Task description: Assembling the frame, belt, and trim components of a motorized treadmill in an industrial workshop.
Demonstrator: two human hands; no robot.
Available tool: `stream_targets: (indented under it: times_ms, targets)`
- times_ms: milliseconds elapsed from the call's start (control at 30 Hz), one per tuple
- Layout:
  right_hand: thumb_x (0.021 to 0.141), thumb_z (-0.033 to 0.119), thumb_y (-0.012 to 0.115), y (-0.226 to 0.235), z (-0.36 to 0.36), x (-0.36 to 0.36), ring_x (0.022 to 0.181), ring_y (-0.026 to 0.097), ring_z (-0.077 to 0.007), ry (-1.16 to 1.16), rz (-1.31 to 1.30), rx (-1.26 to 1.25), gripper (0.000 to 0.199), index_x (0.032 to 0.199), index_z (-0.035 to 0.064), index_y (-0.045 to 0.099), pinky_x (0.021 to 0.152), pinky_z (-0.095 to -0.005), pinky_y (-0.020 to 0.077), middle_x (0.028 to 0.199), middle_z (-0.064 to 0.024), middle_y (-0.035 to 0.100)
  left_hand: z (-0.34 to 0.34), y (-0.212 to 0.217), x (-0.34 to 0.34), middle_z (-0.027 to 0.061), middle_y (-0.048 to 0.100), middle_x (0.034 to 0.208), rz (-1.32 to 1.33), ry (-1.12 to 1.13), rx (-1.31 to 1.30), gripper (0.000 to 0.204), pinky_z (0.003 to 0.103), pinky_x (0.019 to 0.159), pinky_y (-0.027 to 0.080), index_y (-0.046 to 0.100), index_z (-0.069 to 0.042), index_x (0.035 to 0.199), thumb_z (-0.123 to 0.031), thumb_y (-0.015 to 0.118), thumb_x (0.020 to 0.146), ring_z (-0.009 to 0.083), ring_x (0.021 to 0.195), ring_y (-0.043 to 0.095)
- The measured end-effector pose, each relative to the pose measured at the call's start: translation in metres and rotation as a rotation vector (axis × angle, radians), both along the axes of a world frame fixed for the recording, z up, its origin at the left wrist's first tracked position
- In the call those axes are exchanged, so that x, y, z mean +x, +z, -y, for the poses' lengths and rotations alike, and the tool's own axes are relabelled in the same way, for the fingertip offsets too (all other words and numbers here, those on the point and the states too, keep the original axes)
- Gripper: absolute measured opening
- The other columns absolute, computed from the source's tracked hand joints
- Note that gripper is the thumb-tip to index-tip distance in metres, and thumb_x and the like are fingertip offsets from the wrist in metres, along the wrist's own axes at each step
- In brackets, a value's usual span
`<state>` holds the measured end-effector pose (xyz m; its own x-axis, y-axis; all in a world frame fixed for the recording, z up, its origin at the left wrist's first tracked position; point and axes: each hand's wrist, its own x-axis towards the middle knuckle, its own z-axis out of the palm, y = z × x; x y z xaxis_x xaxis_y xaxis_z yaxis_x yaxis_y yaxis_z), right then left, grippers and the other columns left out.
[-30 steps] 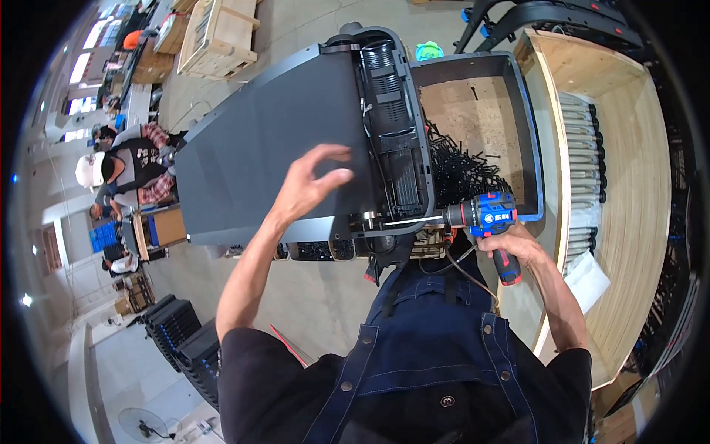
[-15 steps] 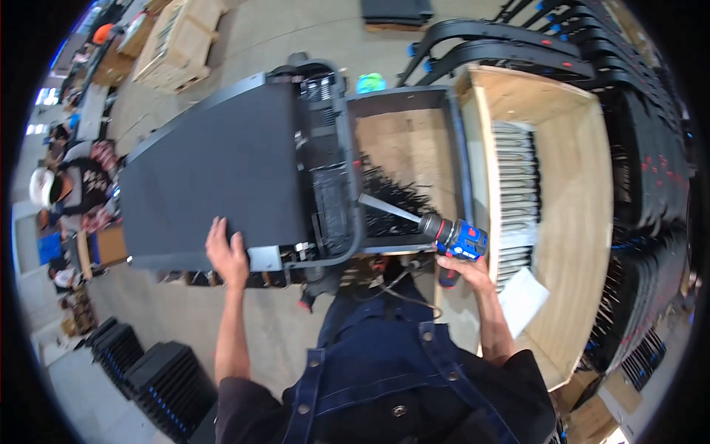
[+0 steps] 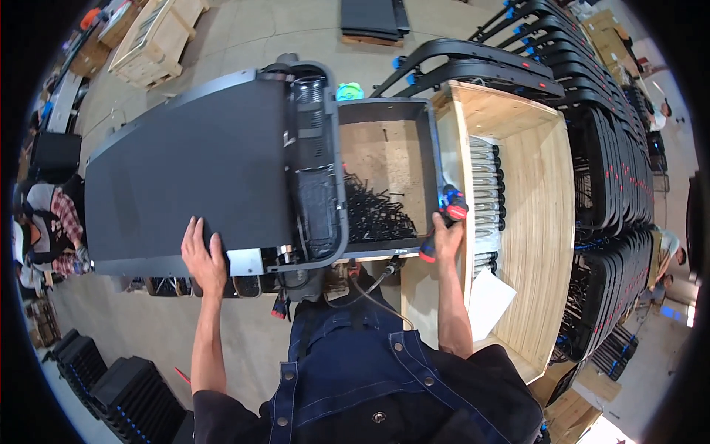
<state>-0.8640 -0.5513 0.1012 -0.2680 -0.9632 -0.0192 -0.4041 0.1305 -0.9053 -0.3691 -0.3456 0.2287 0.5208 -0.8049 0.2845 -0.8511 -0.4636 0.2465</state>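
Observation:
A treadmill deck with a black belt [image 3: 192, 155] lies in front of me and to the left. My left hand [image 3: 205, 255] rests on its near edge, fingers stretched out and open, next to a silver end plate [image 3: 245, 261]. At the deck's right end is an uncovered black motor bay [image 3: 316, 174]. My right hand [image 3: 447, 240] is wrapped round the grip of a blue and red cordless drill [image 3: 452, 203], held between the screw tray and the wooden crate. The drill's front end points away from me; its bit cannot be made out.
A grey-rimmed tray [image 3: 388, 111] holds a heap of black screws [image 3: 373, 211]. The wooden crate [image 3: 532, 222] at right contains a row of metal rods [image 3: 484, 177] and a white sheet [image 3: 489, 303]. Black frames [image 3: 599, 170] stand stacked beyond. A co-worker [image 3: 52, 222] is at far left.
My right hand has turned the drill from pointing left over the screw tray to pointing away beside the crate. My left hand stays on the deck's edge. The whole view has shifted slightly.

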Motion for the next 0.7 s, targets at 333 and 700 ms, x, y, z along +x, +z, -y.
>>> stream_targets:
  times_ms: [333, 700]
  targets:
    - [0.091, 0.01, 0.074, 0.03, -0.109, 0.003, 0.111, 0.063, -0.0258, -0.08, -0.364, -0.033, 0.062, 0.144, -0.0054, 0.046, 0.094, -0.0369, 0.0517, 0.129, -0.02, 0.062, -0.011, 0.006, 0.016, 0.0183, 0.048, 0.146, -0.088, -0.103, -0.092, 0.051, 0.054, 0.113, 0.031, 0.057, -0.009, 0.134, -0.033, 0.068, 0.09, 0.0363, 0.136, 0.042]
    - [0.096, 0.013, 0.069, 0.146, -0.294, 0.343, 0.082, 0.067, -0.014, 0.716, 0.149, 0.429, 0.029, 0.119, -0.0025, 0.065, 0.072, -0.0286, 0.0565, 0.093, -0.0104, 0.071, -0.117, -0.008, 0.147, 0.0185, 0.042, 0.155, -0.368, -0.638, -0.166, 0.07, 0.051, 0.121, 0.025, 0.048, 0.002, 0.144, -0.042, 0.066, 0.093, 0.0329, 0.146, 0.036]
